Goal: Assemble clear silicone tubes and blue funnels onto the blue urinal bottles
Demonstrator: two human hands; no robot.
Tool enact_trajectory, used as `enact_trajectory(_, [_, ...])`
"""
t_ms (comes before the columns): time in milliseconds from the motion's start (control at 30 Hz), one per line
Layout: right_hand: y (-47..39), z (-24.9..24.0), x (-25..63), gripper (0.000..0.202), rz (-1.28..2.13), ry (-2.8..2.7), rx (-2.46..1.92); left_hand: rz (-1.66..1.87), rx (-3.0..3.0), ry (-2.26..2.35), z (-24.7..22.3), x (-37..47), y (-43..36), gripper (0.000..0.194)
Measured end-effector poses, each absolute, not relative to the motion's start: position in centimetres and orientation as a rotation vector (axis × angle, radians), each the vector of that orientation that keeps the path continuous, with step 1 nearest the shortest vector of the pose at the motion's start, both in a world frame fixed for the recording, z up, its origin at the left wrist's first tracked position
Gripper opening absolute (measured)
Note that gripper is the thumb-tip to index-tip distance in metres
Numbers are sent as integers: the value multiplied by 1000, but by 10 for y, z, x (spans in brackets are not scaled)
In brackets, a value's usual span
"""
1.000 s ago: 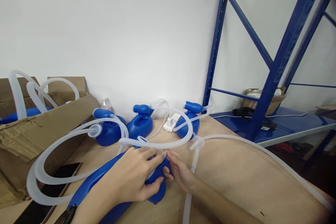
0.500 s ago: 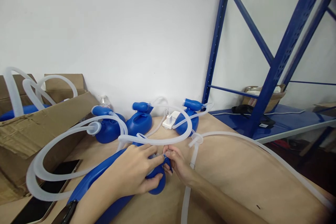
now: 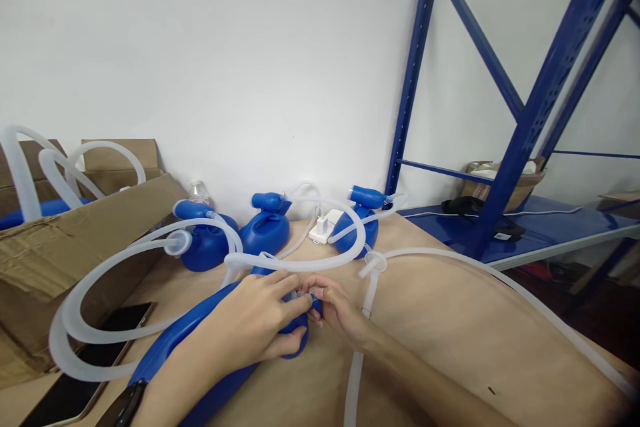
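A blue plastic bottle [image 3: 217, 395] lies on its side under my left forearm, its neck pointing to the right. My left hand [image 3: 270, 317] is closed round its neck, thumb below and fingers above, so much of the neck is hidden. At the mouth, my right hand [image 3: 337, 307] pinches a small blue part [image 3: 315, 303], mostly covered by fingertips. Some clear or whitish plastic shows between the two hands, too small to make out. Just behind the hands a translucent corrugated hose [image 3: 300, 265] loops across.
Three similar blue bottles [image 3: 265, 233] with hoses stand along the wall. A cardboard box [image 3: 95, 227] holding more hoses is at left, beside a dark phone [image 3: 70, 393]. A white charger [image 3: 321, 228] sits at the back. Another hose [image 3: 450, 255] runs right, near a blue metal rack [image 3: 520, 113].
The blue neck end and small blue part have shifted slightly up and left. Less of the small part shows beneath my right fingers. Both hands keep their grip.
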State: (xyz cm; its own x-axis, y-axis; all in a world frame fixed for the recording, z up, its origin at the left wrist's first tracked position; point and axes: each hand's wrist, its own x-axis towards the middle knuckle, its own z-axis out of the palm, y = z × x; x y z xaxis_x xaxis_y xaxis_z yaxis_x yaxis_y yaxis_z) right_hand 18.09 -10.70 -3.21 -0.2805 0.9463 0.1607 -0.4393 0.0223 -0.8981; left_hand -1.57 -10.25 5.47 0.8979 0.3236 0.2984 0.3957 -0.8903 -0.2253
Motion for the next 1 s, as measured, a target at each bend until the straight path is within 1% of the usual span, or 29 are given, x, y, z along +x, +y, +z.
enact_trajectory(100, [-106, -35, 180, 35, 1504, -1141, -638, -352, -2780, -546, 55, -15, -103, 20])
enact_trajectory(167, [-105, -37, 180, 41, 1474, -1160, -665, -341, -2775, -554, 55, -15, -103, 19])
enact_trajectory(333, [-101, -50, 178, 32, 1441, -1158, -689, -360, -2758, -538, 53, -15, -102, 19])
enact_trajectory(500, [-103, -58, 175, 37, 1441, -1112, -607, -370, -2757, -523, 54, -15, -101, 18])
enact_trajectory(600, [-108, -52, 173, 37, 1459, -1053, -570, -372, -2770, -540, 56, -15, -101, 19])
enact_trajectory(767, [-111, -42, 171, 44, 1465, -979, -580, -395, -2785, -522, 58, -14, -100, 20])
enact_trajectory(1000, [-117, -37, 165, 40, 1480, -938, -638, -364, -2889, -531, 63, -17, -99, 21])
